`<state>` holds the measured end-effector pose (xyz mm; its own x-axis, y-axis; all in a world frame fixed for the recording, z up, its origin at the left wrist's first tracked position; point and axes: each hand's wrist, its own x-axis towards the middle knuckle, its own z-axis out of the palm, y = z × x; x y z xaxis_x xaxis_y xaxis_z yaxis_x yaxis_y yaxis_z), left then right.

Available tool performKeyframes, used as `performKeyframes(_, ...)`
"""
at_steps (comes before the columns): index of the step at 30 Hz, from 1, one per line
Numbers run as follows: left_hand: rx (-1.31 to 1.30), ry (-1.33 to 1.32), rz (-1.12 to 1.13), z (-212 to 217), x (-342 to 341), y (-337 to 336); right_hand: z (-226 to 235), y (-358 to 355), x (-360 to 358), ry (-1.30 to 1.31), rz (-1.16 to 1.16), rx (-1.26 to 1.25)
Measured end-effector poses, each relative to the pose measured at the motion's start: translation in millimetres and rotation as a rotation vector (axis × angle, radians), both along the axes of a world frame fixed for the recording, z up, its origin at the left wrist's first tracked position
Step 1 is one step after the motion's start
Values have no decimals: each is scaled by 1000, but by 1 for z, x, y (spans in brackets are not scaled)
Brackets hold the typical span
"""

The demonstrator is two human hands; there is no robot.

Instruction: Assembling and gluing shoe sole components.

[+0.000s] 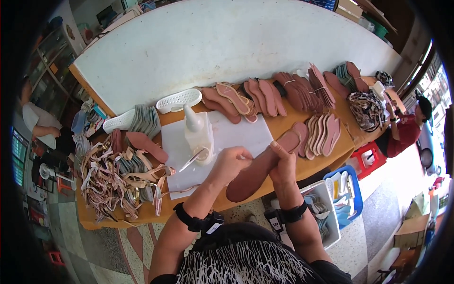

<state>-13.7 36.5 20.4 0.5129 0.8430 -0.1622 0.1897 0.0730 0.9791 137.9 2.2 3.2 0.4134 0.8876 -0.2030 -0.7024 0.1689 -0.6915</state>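
A brown sandal sole (251,181) is held tilted above the table's front edge, its broad lower end toward me. My right hand (283,164) grips it along the side, thumb on its upper face. Just left of the sole, my left hand (231,164) has its fingers curled together near the sole's edge; whatever they pinch, if anything, is hidden. Beyond the left hand a white glue bottle (198,137) with a cone-shaped top stands on a white board (241,130). A white-handled brush (191,160) leans at the bottle's side.
Sandal straps (113,184) lie heaped at the left. Several soles (324,135) overlap at right, with more sole stacks (295,90) along the back by a white partition (236,42). Below right stand a white crate (331,222) and a blue crate (358,199). People work at both sides.
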Motion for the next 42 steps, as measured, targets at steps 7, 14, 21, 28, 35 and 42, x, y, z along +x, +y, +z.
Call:
performKeyframes(7,92,54,12,5,-3,-3,-5,1,0,49,54,-14)
performKeyframes(14,-32,-49,-126,3,-16,6,-1,-3,-2,106,111,-32)
performKeyframes(21,-69,-129,-188,1,-15,3,-1,-6,-1,145,110,-50)
performKeyframes(28,-310,-268,-189,-20,-16,-5,-7,-7,3,135,80,-62)
performKeyframes(35,-380,-414,-45,-17,-2,-16,-8,-9,10,97,49,-49)
performKeyframes(42,-289,-361,-4,-12,0,-18,-12,-6,18,94,-15,-39)
